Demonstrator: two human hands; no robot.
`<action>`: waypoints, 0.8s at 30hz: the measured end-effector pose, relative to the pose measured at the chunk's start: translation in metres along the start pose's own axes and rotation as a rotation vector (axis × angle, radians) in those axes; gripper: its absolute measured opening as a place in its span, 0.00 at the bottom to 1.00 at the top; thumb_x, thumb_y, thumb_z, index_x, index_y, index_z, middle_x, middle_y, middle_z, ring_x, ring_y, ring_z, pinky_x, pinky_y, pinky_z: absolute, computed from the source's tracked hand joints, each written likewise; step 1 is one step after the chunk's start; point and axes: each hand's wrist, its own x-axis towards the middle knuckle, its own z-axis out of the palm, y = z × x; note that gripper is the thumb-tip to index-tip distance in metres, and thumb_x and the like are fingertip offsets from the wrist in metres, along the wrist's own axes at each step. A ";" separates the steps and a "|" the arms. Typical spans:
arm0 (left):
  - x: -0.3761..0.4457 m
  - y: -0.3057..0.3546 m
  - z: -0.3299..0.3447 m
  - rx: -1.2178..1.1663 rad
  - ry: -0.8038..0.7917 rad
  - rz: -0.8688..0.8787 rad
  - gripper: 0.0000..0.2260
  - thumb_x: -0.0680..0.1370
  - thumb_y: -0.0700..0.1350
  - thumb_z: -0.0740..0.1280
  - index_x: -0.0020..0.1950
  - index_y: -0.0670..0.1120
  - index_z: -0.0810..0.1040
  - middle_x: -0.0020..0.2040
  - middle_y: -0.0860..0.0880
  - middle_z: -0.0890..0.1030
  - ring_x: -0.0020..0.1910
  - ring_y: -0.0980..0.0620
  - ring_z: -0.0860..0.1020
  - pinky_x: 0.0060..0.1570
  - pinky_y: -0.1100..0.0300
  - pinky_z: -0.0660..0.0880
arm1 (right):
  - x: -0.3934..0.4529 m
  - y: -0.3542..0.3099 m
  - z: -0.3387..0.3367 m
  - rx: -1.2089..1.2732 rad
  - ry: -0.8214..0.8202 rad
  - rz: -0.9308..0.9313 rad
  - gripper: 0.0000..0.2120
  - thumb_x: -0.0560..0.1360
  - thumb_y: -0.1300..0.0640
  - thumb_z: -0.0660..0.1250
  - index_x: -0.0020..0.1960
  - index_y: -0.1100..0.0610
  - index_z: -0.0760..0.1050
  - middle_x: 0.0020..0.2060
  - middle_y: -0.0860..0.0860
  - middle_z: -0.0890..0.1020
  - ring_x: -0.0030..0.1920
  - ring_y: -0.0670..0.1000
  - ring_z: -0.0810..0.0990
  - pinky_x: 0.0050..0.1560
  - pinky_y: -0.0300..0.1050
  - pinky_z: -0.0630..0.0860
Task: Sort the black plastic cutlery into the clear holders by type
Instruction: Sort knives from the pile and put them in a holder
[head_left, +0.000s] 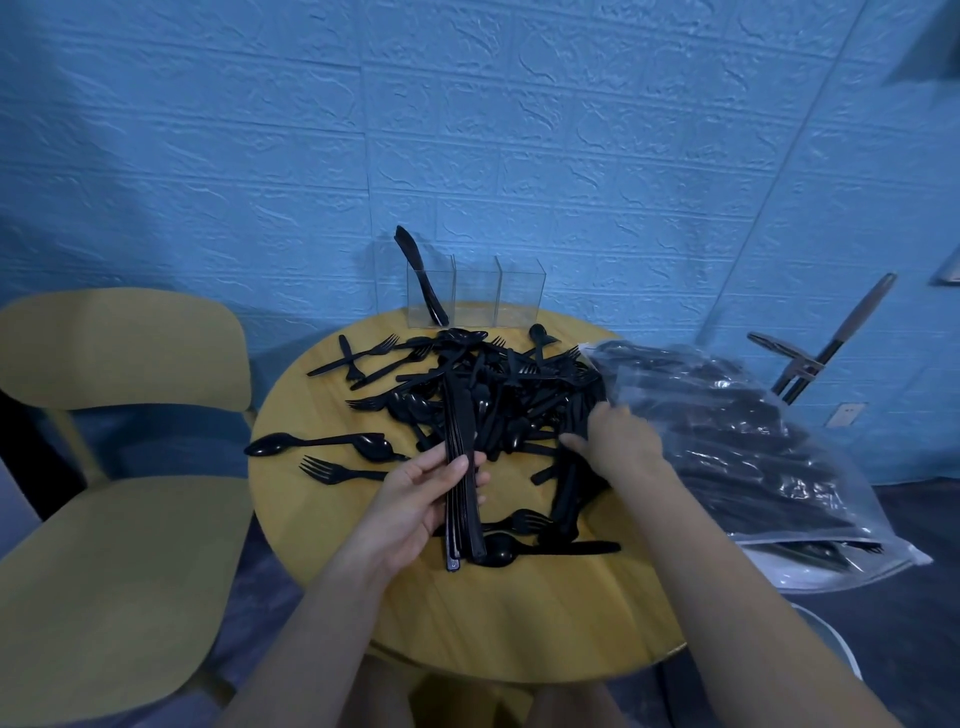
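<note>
Left hand (415, 499) grips a stack of knives (460, 467), fingers curled round the handles. Stack's long axis runs near-far, blades pointing away toward the clear holders (475, 293) at the worktop's (519, 623) far edge. Right hand (618, 441) lies fingers-down in the cutlery pile (509, 395); whether it pinches anything, can't tell. Best pull only knives, align them, keep blades one way.

yellow chair (119, 343) beside round table (519, 623)
</note>
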 end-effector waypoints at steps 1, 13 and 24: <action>0.000 0.000 0.000 -0.005 0.000 0.000 0.11 0.76 0.35 0.63 0.56 0.43 0.79 0.46 0.47 0.85 0.43 0.52 0.83 0.41 0.59 0.81 | 0.001 -0.002 0.002 0.005 -0.038 -0.004 0.25 0.78 0.43 0.61 0.61 0.63 0.68 0.57 0.59 0.75 0.57 0.59 0.77 0.46 0.48 0.73; 0.000 0.001 0.000 -0.043 0.022 0.016 0.11 0.76 0.35 0.63 0.56 0.43 0.79 0.47 0.46 0.84 0.42 0.52 0.83 0.39 0.60 0.80 | 0.003 0.002 0.017 0.753 0.043 0.041 0.13 0.76 0.54 0.64 0.53 0.63 0.77 0.45 0.58 0.82 0.44 0.56 0.81 0.37 0.45 0.75; 0.000 0.001 -0.001 -0.033 0.040 0.013 0.10 0.76 0.35 0.63 0.55 0.43 0.79 0.47 0.47 0.84 0.44 0.53 0.83 0.39 0.60 0.80 | -0.002 -0.004 0.021 1.038 0.184 0.049 0.14 0.78 0.49 0.63 0.44 0.60 0.77 0.34 0.50 0.75 0.36 0.49 0.73 0.40 0.44 0.68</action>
